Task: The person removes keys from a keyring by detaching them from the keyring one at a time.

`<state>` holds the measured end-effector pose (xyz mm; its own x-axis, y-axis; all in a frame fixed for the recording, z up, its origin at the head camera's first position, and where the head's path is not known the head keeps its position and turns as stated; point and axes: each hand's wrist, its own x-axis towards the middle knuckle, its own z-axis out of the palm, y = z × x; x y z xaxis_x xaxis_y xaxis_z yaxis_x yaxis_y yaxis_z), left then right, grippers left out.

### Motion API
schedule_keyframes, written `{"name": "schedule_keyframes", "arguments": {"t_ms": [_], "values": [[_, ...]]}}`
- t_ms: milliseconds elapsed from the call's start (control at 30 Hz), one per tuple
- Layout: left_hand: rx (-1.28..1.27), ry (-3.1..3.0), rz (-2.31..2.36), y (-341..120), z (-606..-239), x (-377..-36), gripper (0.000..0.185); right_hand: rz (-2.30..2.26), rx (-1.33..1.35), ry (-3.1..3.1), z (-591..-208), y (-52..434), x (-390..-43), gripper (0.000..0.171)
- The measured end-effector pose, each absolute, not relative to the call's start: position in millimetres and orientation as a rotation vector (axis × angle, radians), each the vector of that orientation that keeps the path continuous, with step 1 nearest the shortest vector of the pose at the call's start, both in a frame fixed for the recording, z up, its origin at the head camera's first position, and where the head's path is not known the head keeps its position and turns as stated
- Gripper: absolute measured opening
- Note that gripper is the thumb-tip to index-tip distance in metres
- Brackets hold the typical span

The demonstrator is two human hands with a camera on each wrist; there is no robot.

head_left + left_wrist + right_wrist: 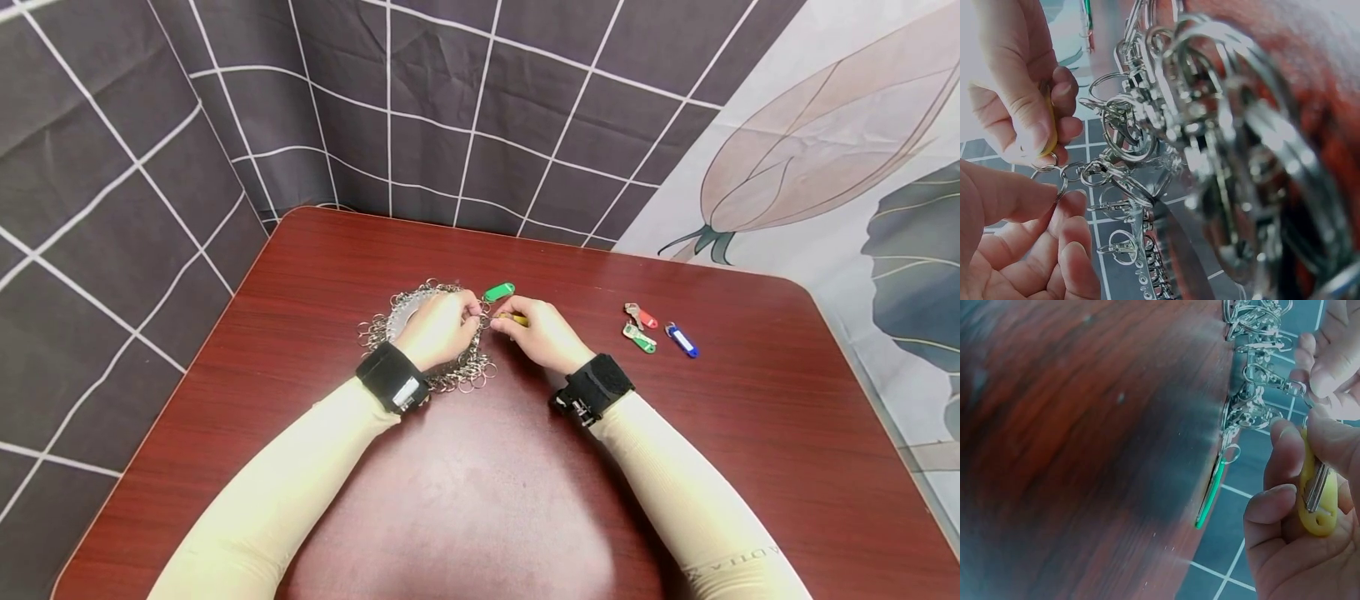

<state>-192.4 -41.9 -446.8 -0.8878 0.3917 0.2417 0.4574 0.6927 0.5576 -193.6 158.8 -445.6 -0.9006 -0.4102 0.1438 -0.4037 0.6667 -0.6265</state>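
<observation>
My left hand (437, 327) pinches a metal split ring (1062, 187) between thumb and fingers; that ring hangs from a small clip on a round, clear rack (400, 319) fringed with many metal rings. Close by on the right, my right hand (549, 333) holds a yellow key tag (1327, 519) with a key (1317, 487) lying against it. In the left wrist view, the yellow tag's small ring (1045, 164) meets the split ring right between both hands' fingertips. Just beyond the hands, a green key tag (498, 292) lies at the rack's edge.
On the right of the red-brown table (450, 500) lie a red key tag (648, 318) and a second green tag (642, 342), both with keys, and a blue tag (683, 341). A dark grid-patterned cloth (420, 125) hangs behind the table's far edge.
</observation>
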Motion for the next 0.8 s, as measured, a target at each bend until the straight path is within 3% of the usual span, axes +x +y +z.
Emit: {"name": "schedule_keyframes", "arguments": {"t_ms": [567, 800], "values": [[-0.701, -2.791, -1.018, -39.7, -444.9, -190.1, 0.019, -1.230, -0.679, 2.754, -446.9, 158.9, -193.7, 0.007], [-0.686, -2.831, -1.013, -40.3, -442.4, -189.1, 0.012, -1.215, -0.697, 2.753, -444.1, 159.1, -193.0, 0.004]]}}
